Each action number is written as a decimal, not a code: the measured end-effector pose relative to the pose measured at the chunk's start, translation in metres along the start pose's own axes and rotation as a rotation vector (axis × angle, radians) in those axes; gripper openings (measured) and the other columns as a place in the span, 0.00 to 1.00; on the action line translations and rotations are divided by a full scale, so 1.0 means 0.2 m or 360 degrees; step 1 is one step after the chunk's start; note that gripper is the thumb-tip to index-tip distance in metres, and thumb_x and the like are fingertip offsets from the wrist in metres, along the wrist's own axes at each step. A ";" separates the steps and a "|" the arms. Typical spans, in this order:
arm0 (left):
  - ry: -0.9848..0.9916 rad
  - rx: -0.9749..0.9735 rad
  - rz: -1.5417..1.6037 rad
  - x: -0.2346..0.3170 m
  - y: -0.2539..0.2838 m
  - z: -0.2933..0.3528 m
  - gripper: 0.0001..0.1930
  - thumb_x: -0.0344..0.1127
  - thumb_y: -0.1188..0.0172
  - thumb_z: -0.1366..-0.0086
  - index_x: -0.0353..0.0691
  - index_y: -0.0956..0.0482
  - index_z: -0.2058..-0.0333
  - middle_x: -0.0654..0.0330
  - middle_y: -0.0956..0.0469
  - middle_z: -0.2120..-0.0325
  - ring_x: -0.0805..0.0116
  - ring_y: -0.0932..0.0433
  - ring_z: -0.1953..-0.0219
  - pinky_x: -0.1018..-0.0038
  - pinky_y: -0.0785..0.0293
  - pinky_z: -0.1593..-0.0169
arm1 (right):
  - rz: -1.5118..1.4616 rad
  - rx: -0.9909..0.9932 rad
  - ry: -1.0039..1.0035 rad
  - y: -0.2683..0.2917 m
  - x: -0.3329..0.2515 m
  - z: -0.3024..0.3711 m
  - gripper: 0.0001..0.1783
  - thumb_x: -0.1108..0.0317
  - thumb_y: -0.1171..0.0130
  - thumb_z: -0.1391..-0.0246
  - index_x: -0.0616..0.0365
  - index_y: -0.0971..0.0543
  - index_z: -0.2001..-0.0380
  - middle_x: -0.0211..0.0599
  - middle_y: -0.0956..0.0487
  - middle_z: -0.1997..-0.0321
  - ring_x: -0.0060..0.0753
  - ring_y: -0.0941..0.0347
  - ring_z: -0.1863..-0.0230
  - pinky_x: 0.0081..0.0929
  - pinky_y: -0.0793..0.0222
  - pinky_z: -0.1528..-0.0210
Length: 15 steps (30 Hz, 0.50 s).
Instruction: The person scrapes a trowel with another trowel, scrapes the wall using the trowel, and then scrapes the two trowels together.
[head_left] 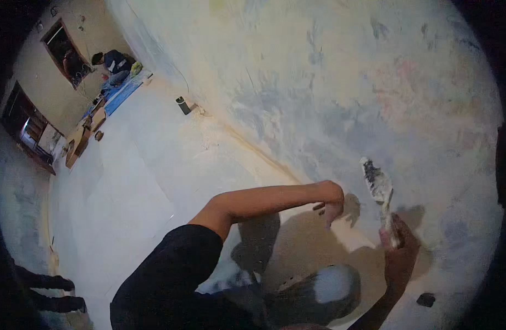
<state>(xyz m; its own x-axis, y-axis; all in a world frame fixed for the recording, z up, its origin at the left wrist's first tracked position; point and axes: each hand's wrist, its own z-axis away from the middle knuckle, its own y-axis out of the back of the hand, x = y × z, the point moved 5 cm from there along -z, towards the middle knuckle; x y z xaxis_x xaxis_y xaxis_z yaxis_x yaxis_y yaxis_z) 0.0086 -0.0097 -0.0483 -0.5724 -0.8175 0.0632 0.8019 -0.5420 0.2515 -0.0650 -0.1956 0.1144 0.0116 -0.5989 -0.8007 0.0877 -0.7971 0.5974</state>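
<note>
1. While the right hand point(402, 247) wraps its fingers round the handle, the smeared trowel point(380, 184) points up and away, in front of the wall point(319, 60) on the right; whether blade meets wall, I can't tell.

2. Here's the left hand point(332, 201), just left of the trowel, wrist bent, fingers drooping loosely with a gap at the thumb; nothing shows in them.

3. White paste clings to the blade in an uneven coat, so a sharp tilt or knock could drop a lump onto the pale floor point(126, 165).

4. Watch that handle: it looks smeared too, and a slick surface could let it twist in the grip.

5. Should the blade swing left, it could catch those drooping fingers.

6. Far left, a co-worker point(116, 63) sits on a blue sheet point(123, 98), well apart; the dark cylinder point(183, 105) between could topple if bumped.
</note>
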 end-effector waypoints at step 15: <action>-0.1095 0.0774 0.0479 0.10 -0.08 0.66 0.43 0.64 0.43 0.42 0.36 0.38 0.40 0.47 0.33 0.43 0.52 0.32 0.42 0.59 0.34 0.42 | -0.0093 0.0175 0.0306 0.10 -0.21 0.29 0.25 0.61 0.39 0.46 0.58 0.27 0.46 0.49 0.21 0.56 0.36 0.23 0.57 0.34 0.30 0.49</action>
<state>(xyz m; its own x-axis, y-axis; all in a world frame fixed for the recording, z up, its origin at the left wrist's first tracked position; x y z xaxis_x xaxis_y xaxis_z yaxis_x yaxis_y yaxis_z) -0.0379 0.0086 0.0760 -0.4510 -0.5293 0.7187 0.8630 -0.0531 0.5025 -0.1210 -0.1909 0.1623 0.1999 -0.5341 -0.8214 -0.0150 -0.8399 0.5425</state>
